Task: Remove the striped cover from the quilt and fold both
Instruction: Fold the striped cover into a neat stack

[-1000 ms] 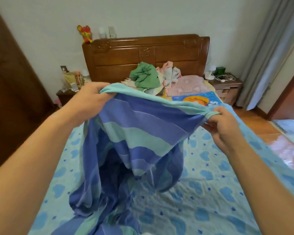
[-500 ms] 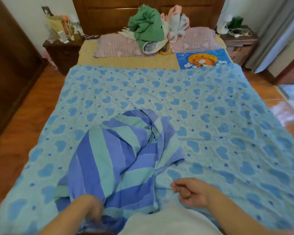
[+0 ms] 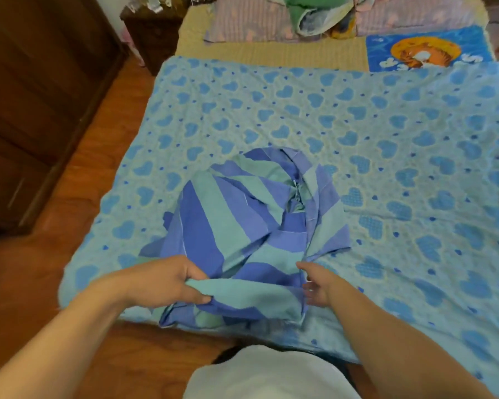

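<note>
Blue-and-teal striped cotton cover (image 3: 242, 226) lies off and crumpled atop the spread heart-print blue quilt (image 3: 386, 133), left hand (image 3: 167, 280) gripping its near edge, right hand (image 3: 314, 286) open-fingered beside it, folding of both yet to come.

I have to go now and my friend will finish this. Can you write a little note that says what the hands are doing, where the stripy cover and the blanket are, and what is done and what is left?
Left hand: grips a bunched edge of the striped cover at the near side of the bed.
Right hand: fingers spread and relaxed, at the cover's right edge, gripping nothing.
Striped cover: off the quilt, lying crumpled in a heap on top of it.
Quilt, with blue hearts: spread flat over the bed.
Done: cover removed.
Left: fold the cover, then fold the quilt.
</note>
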